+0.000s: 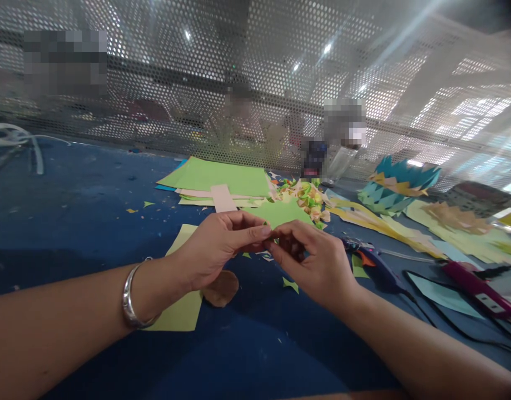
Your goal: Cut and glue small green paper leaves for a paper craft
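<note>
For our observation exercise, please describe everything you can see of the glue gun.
The glue gun has a dark blue, plastic-looking body and an orange trigger. It lies on the blue table beside the right hand, its front end towards that hand and handle slanting to the near right. A pale stick extends from its back, and a dark cord leaves the handle. A green paper scrap lies by the trigger. Whether it touches the hand is unclear.

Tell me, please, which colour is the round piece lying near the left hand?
The round piece is tan-brown; it shows in the head view, the only one.
</note>
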Available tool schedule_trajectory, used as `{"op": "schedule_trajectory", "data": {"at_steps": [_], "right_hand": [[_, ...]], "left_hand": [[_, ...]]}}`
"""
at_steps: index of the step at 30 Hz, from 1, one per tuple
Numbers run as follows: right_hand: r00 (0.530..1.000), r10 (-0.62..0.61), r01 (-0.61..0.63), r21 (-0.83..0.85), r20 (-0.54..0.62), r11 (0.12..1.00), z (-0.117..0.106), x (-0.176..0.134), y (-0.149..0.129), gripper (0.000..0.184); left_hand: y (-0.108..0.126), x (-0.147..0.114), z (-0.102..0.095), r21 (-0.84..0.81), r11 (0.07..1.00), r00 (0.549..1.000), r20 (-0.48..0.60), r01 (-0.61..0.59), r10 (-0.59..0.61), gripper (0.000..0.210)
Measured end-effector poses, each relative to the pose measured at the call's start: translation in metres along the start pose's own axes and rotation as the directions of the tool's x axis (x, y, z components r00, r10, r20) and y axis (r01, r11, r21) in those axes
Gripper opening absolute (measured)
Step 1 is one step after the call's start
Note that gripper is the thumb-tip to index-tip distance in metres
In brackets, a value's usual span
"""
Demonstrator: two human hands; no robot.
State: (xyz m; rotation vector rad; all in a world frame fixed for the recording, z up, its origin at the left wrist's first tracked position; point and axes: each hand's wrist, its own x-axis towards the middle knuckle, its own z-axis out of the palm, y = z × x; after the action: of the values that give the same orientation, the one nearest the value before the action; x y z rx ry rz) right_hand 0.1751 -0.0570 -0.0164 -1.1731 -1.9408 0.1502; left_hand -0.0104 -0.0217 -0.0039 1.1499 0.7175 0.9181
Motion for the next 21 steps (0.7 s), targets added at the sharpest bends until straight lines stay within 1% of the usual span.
{"op": "schedule_trajectory", "data": {"at_steps": [11,15,21], "right_hand": [[1.0,0.009,-0.009,0.007,0.003,1.0,-0.0006,-0.0006,0.0,0.006],[1.0,0.0,0.0,0.007,-0.014,1.0,-0.0006,0.0001,0.0015,0.006],[1.0,0.002,-0.002,-0.002,-0.011,1.0,0.0,0.0016,0.0011,0.005]], "left_hand": [[0.0013,0.0018,0.0007,-0.026,0.999,1.0,0.003,0.023,-0.023,0.02],[0.0007,0.0017,-0.0014,-0.003,1.0,1.0,0.016,0.019,-0.019,0.024],[-0.0008,0.001,-0.0025,0.049,0.999,1.0,0.0,0.005,-0.005,0.026]]}}
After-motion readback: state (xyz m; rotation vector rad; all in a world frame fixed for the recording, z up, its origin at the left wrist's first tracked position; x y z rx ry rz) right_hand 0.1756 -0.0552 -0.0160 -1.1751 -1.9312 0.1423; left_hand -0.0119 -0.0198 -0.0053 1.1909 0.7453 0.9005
